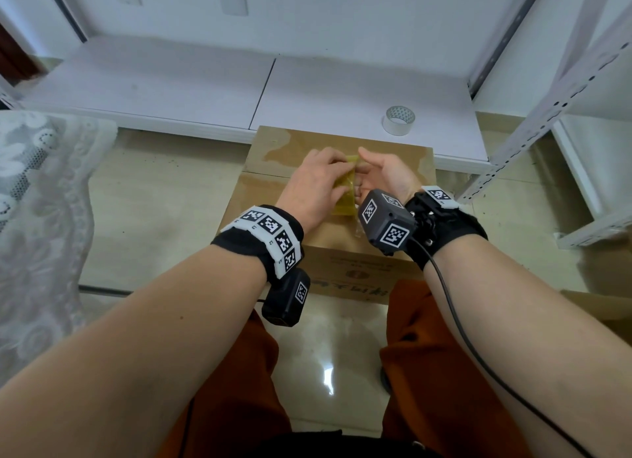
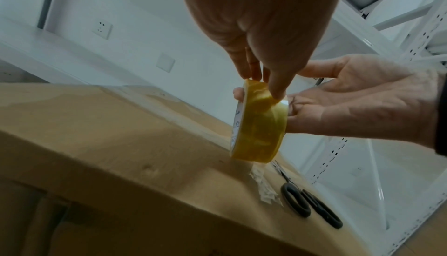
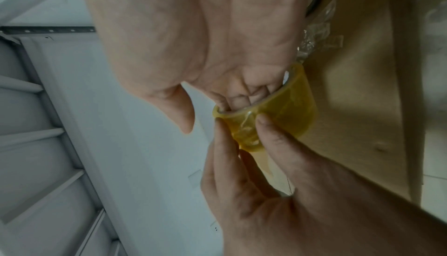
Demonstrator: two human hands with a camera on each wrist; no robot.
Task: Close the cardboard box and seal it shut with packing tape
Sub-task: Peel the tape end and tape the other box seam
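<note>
Hands over the closed cardboard box (image 1: 270, 197): right hand (image 1: 384, 177) hooks its fingers inside the yellow tape roll (image 2: 260, 124), left hand (image 1: 316, 184) pinches its rim; the picked end may tear narrow or re-stick, a likely risk.

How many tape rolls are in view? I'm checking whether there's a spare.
2: a yellow roll held between both hands above the cardboard box, and a clear roll on the white platform behind it. Others may be hidden.

Box on the floor in front of me

The cardboard box (image 1: 273, 156) sits on the tiled floor (image 1: 154, 201); scissors (image 2: 312, 205) and, I think, crumpled tape (image 2: 262, 185) lie on it.
</note>
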